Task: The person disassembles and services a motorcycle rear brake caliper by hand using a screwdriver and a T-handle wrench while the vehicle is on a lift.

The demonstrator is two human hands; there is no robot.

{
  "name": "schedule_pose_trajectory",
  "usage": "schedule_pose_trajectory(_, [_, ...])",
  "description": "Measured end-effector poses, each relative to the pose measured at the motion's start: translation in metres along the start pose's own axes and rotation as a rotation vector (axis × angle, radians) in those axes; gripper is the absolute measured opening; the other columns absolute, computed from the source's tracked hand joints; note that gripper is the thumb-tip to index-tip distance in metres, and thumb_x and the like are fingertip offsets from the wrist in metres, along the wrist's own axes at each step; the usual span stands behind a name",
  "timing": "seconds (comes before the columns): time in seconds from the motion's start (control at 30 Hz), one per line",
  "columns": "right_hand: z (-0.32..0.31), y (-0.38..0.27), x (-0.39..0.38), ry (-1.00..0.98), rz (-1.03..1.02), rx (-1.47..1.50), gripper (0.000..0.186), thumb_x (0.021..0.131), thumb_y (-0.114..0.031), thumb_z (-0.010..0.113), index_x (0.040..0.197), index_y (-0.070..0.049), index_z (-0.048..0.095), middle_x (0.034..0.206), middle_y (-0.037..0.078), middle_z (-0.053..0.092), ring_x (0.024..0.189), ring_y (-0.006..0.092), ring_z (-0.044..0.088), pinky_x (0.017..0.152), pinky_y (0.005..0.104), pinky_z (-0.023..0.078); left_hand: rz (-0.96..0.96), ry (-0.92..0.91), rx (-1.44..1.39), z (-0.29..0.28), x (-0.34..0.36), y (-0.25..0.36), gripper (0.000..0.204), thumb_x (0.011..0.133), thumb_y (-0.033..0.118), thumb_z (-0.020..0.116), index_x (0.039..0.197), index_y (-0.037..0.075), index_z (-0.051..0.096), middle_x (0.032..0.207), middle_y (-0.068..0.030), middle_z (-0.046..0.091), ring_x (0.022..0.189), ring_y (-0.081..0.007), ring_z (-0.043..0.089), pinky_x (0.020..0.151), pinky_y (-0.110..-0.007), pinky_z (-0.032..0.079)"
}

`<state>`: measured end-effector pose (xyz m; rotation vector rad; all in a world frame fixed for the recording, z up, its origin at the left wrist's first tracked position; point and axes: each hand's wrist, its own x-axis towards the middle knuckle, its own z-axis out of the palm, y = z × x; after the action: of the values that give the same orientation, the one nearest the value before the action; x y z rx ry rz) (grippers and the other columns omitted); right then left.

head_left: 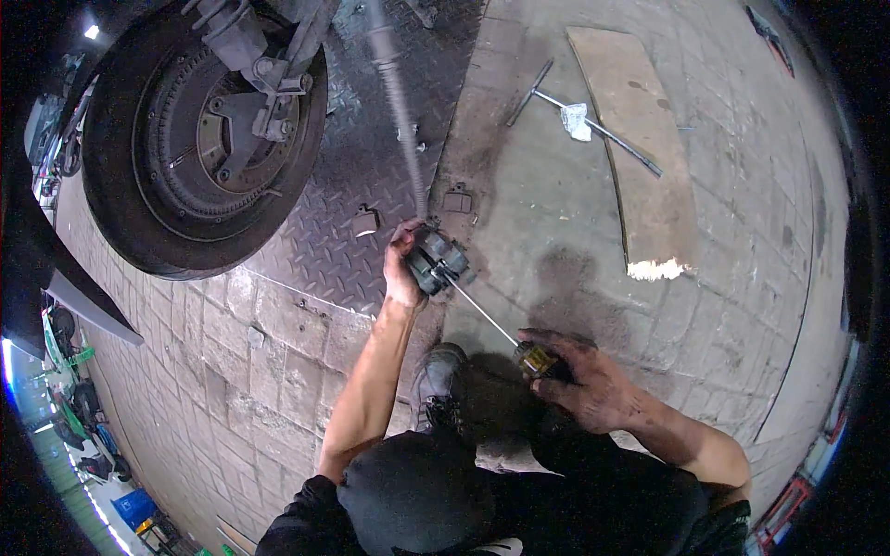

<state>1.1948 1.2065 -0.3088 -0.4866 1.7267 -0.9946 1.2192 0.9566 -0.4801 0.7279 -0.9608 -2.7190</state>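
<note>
My left hand [402,266] is closed around a dark brake caliper [434,259], holding it above the floor by the edge of the metal plate. A ribbed hose [399,102] runs from the caliper up past the top of the view. My right hand [593,382] grips the yellow and black handle of a screwdriver [487,316]. The long thin shaft reaches up and left, and its tip is at the caliper; how far it goes in is hidden. Just beyond the caliper lie two brake pads, one [366,221] on the plate and the other [457,201] beside its edge.
A motorbike wheel [204,139] stands at the upper left on a diamond-tread plate [324,264]. At the right a wooden board [649,185] lies on the paving, with a T-handle wrench [612,139] partly across it and crumpled white paper [576,121] on the wrench. My shoe [436,380] is below the caliper.
</note>
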Motion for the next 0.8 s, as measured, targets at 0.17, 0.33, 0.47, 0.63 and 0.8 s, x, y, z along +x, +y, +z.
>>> schedule_pose_trajectory(0.17, [0.009, 0.008, -0.002, 0.023, 0.011, 0.056, 0.047, 0.082, -0.015, 0.056, 0.125, -0.005, 0.039, 0.102, 0.018, 0.056, 0.096, 0.0278, 0.055, 0.085, 0.0347, 0.042, 0.043, -0.025, -0.116, 0.006, -0.006, -0.003, 0.045, 0.073, 0.032, 0.046, 0.108, 0.003, 0.047, 0.093, -0.0154, 0.057, 0.085, -0.0276, 0.057, 0.078, -0.04, 0.048])
schedule_pose_trajectory(0.33, [-0.002, 0.008, 0.002, -0.017, 0.07, 0.243, 0.048, 0.081, -0.019, 0.059, 0.124, -0.005, 0.041, 0.099, 0.018, 0.058, 0.094, 0.027, 0.056, 0.084, 0.0344, 0.042, -0.017, -0.195, -0.035, -0.002, -0.009, 0.012, 0.054, 0.072, 0.038, 0.049, 0.112, 0.002, 0.045, 0.099, -0.0161, 0.056, 0.092, -0.0293, 0.055, 0.083, -0.042, 0.045])
schedule_pose_trajectory(0.47, [0.001, 0.026, 0.006, -0.002, 0.047, 0.275, 0.048, 0.083, -0.024, 0.058, 0.124, -0.005, 0.042, 0.102, 0.016, 0.057, 0.098, 0.0232, 0.053, 0.088, 0.0334, 0.039, -0.115, -0.094, 0.044, 0.004, 0.001, 0.002, 0.057, 0.074, 0.043, 0.047, 0.114, 0.004, 0.043, 0.098, -0.0162, 0.056, 0.09, -0.0294, 0.056, 0.082, -0.041, 0.045])
schedule_pose_trajectory(0.63, [-0.001, 0.009, 0.004, -0.034, 0.105, 0.193, 0.047, 0.083, -0.026, 0.057, 0.123, -0.007, 0.043, 0.105, 0.016, 0.056, 0.1, 0.0227, 0.052, 0.09, 0.0324, 0.037, -0.161, -0.105, 0.032, -0.007, 0.003, -0.001, 0.059, 0.073, 0.042, 0.048, 0.115, 0.001, 0.044, 0.098, -0.0182, 0.057, 0.088, -0.0284, 0.057, 0.078, -0.042, 0.047])
schedule_pose_trajectory(0.8, [0.005, 0.01, 0.001, -0.014, 0.101, 0.154, 0.045, 0.082, -0.025, 0.058, 0.122, -0.008, 0.045, 0.104, 0.016, 0.056, 0.098, 0.0235, 0.052, 0.088, 0.033, 0.038, -0.069, -0.158, 0.212, -0.007, -0.004, -0.003, 0.055, 0.07, 0.036, 0.052, 0.109, -0.003, 0.049, 0.093, -0.018, 0.059, 0.087, -0.0262, 0.058, 0.078, -0.038, 0.047])
